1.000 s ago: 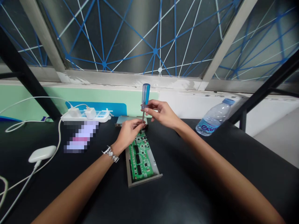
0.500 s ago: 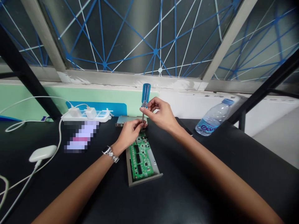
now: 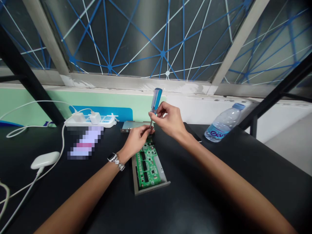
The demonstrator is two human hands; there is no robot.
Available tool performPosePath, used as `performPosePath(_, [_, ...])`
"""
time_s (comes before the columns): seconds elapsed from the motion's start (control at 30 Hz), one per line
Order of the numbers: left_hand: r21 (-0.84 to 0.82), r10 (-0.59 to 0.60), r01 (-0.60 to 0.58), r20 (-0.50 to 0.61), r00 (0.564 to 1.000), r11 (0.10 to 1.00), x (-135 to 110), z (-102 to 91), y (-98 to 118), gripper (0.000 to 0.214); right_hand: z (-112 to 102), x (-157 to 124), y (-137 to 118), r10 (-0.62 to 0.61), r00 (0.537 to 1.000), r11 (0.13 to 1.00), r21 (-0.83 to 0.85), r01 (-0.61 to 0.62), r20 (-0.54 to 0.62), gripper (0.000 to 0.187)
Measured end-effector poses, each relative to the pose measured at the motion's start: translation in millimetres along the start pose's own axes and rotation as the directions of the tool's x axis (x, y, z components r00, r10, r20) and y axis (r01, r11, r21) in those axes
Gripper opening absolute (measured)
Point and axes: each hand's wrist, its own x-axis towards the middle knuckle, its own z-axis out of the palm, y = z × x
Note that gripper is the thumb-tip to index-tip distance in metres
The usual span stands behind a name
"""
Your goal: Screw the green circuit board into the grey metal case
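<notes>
A screwdriver (image 3: 156, 99) with a blue and clear handle stands over the far end of a green circuit board (image 3: 149, 165), its top leaning to the right. My right hand (image 3: 170, 120) is closed on it, thumb and fingers pinching the lower handle. Lower down, my left hand (image 3: 136, 139) is closed, its thumb and fingertips around the bottom of the shaft. The tip is hidden behind those fingers. Beneath the board is a grey metal tray (image 3: 152, 188) with a raised front lip. A flat metal panel (image 3: 126, 125) lies behind my left hand.
A white power strip (image 3: 104, 122) with plugs and cables is at the back left, near a blurred-out phone-like shape (image 3: 87, 143). A white case (image 3: 45, 160) on a cable lies left. To the right are a dark phone (image 3: 192, 132) and a water bottle (image 3: 223, 123).
The screwdriver has gone from nearly upright to leaning right, its handle turned. My right hand has shifted slightly right with it; my left hand keeps nearly the same place.
</notes>
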Motion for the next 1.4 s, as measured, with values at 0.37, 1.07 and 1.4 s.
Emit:
performPosePath(0.37, [-0.038, 0.014, -0.014, -0.003, 1.0, 0.999, -1, -1.0, -6, 0.023, -12, 12, 12, 0.019, 0.936, 0.927, 0.344, -0.147, 0.351, 0.028])
performPosePath(1.07, [0.228, 0.1, -0.106, 0.038, 0.994, 0.968, -4, -10.0, 1, 0.024, -8, 13, 21, -0.076, 0.958, 0.932, 0.36, -0.03, 0.276, 0.024])
performPosePath(1.4, [0.592, 0.062, -0.144, 0.158, 0.986, 0.793, -8, -19.8, -9, 0.022, -5, 12, 19, -0.045, 0.968, 0.937, 0.346, -0.044, 0.246, 0.027])
